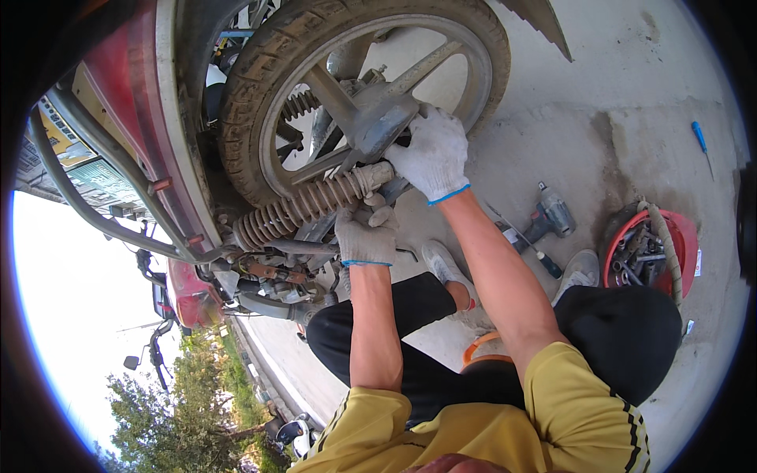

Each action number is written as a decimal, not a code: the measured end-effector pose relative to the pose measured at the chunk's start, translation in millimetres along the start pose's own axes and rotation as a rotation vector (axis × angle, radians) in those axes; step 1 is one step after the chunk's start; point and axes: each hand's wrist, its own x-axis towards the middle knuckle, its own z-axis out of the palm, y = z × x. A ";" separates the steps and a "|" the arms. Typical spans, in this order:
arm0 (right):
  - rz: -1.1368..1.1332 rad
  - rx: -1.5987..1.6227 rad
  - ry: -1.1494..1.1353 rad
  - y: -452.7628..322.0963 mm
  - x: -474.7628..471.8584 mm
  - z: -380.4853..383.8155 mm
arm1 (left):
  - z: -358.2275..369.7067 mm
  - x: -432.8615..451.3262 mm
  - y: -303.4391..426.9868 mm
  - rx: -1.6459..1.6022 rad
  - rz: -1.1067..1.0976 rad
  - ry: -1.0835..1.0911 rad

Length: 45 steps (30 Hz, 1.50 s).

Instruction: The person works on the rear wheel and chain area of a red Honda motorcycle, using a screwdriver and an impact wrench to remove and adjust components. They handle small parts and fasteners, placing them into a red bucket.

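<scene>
A motorcycle's rear wheel [284,35], with dusty cast spokes, fills the upper middle of the view. My right hand [433,155], in a white knit glove with a blue cuff, is at the lower right side of the grey hub cover [381,121]; what its fingers hold is hidden. Nearer to me, my left hand [366,233], in a dirtier glove, is at the underside of the coil-spring shock absorber [301,207], its fingers curled near the lower mount. Its grip cannot be made out. A bent metal rod end [408,253] shows beside the left glove.
On the concrete lie a cordless impact wrench [550,213], a dark-handled screwdriver [549,264] and a blue-handled screwdriver [699,137]. A red container [686,236] holds sockets and metal tools. The curved metal rack [94,213] and red bodywork [118,77] stand at the left.
</scene>
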 end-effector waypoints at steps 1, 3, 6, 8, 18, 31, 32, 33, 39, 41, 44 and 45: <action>0.012 0.003 0.016 -0.5 -0.5 0.4 | 1.9 -6.5 -0.5 0.019 -0.003 0.030; 0.039 -0.003 -0.019 -0.4 -1.0 0.8 | 6.0 -27.9 -3.9 0.060 -0.011 0.099; 0.060 0.006 -0.008 -0.6 -0.9 0.2 | 14.6 -95.8 -7.7 0.614 0.173 0.056; 0.068 -0.007 -0.009 -1.5 -0.8 -0.9 | 37.4 -119.4 -1.4 1.188 0.505 -0.085; 0.084 -0.038 -0.122 -4.0 3.2 -12.9 | 193.5 -43.8 74.8 2.504 1.448 0.232; 0.163 0.241 -0.228 9.4 12.9 -22.5 | 202.5 -14.1 83.1 2.329 1.536 0.109; 0.158 0.293 -0.219 11.8 13.4 -23.7 | 203.7 -14.1 82.9 2.330 1.505 0.118; 0.153 0.347 -0.209 14.5 13.6 -25.1 | 204.6 -14.1 82.5 2.330 1.475 0.127; 0.135 0.481 -0.245 30.4 12.1 -29.6 | 205.7 -12.8 83.1 2.288 1.532 0.087; 0.131 0.515 -0.252 35.4 12.5 -28.8 | 206.4 -9.8 82.5 2.292 1.603 0.055; 0.155 0.617 -0.292 41.7 12.8 -27.9 | 211.0 -2.3 80.6 2.323 1.691 0.000; 0.173 0.638 -0.313 43.7 12.7 -28.1 | 213.3 0.8 79.6 2.338 1.721 -0.021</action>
